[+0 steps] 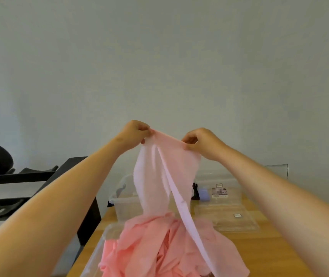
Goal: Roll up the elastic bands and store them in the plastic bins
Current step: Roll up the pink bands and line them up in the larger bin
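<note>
both hands pinch the pink elastic band top edge, left hand, right hand, lifted over pile in near bin; step: straightening it out; next likely lay flat and roll

The elastic band is pink: pale, nearly whitish where it hangs thin, warmer along its top edge, with one whitish-pink strip slanting across it. The heap of bands below is a deeper salmon pink, plain all over. The plastic bins are clear and colourless. The worktop is honey-yellow wood with a faint grain. The wall is plain pale grey-green. The rack at the left is black. In the far bin show a lilac object, a black object and a white card with dark print; the clear lid bears a small white label with a dark mark
</note>
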Available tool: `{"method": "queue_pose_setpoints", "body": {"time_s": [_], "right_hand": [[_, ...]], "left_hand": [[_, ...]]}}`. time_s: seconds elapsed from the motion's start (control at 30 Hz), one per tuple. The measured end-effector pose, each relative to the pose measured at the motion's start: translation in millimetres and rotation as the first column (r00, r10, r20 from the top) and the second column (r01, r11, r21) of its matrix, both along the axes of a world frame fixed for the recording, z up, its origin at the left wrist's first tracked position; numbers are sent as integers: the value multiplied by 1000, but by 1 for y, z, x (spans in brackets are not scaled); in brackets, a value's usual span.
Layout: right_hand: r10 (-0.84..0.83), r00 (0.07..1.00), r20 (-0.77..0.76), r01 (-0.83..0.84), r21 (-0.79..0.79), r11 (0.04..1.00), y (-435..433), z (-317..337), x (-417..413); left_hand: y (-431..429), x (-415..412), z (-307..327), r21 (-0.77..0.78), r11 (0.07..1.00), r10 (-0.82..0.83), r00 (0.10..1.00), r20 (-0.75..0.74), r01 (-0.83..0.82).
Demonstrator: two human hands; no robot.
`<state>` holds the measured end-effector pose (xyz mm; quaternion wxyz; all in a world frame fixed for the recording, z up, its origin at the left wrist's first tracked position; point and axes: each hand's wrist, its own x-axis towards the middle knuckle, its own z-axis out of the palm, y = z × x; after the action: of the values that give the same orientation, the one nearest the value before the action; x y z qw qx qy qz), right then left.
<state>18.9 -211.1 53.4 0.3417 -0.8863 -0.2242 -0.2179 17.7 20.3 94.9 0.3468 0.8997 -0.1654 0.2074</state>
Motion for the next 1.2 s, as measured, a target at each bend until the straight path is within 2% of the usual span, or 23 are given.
{"method": "queue_pose_setpoints", "body": {"time_s": [0.17, 0.33, 0.43, 0.63, 0.77, 0.87, 0.93, 1.0, 1.07, 1.2], "right_hand": [[-126, 989, 72, 127, -6, 992, 1, 14, 3], [-233, 950, 210, 222, 71, 972, 8, 37, 5], [-343, 907, 246, 341, 52, 939, 16, 46, 15], [-461, 879, 124, 456, 68, 887, 35, 33, 62], [-433, 901, -19, 433, 79, 898, 53, -9, 107], [-366, 922, -127, 377, 85, 922, 63, -53, 143], [-285, 935, -210, 302, 54, 952, 68, -83, 160], [-215, 936, -278, 231, 26, 973, 72, -109, 171], [-182, 935, -305, 193, 6, 981, 71, -126, 176], [-138, 939, -314, 154, 26, 988, 61, -135, 164]], "left_hand": [[8, 3, 12, -62, 998, 16, 1000, -3, -16], [14, 10, 13, -212, 977, 12, 1000, -22, -16], [14, 18, 10, -308, 951, -24, 998, -64, 3], [7, 60, -24, -387, 921, -15, 991, -135, -39], [12, 102, -64, -442, 894, -10, 985, -173, -69], [21, 136, -104, -447, 888, -18, 962, -274, -110], [26, 149, -132, -416, 903, -70, 918, -391, -108], [31, 157, -155, -286, 954, -55, 887, -459, -89], [34, 159, -171, -194, 977, -10, 893, -451, -87], [27, 146, -181, -190, 980, -22, 915, -402, -60]]}}
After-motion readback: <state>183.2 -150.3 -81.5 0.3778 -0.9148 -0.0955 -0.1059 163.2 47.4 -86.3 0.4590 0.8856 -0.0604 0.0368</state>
